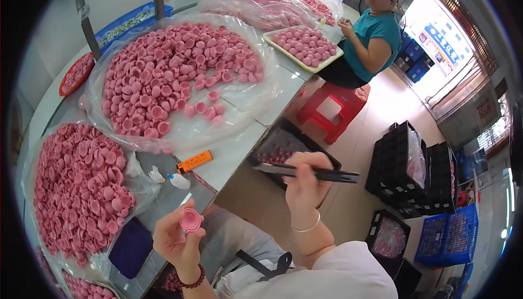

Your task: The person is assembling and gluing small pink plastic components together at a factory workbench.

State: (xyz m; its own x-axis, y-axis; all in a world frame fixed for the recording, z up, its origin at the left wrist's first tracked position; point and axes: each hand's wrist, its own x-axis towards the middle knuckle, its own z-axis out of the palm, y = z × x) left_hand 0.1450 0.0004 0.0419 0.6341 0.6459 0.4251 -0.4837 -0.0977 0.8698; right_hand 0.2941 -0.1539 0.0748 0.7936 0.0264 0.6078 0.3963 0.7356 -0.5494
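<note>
In front of me my left hand (173,238) pinches a small round pink plastic cup (190,220), its hollow side facing up. A thin white strip (186,198) shows just above those fingers. My right hand (305,190), raised off the table's edge, is closed round a long slim black tool (332,175); a narrow tip points left, and blur hides its exact kind. A heap of pink half-shells (81,190) lies on plastic beside my left hand. Near it on the table are a small white bottle with a blue tip (178,181) and an orange box (194,161).
A larger pile of pink shells (163,75) covers the sheeted table farther off. A person in teal (376,43) sits on a red stool (335,108) by a tray of pink balls (305,45). Black crates (400,162) and blue baskets (447,236) stand on the floor right.
</note>
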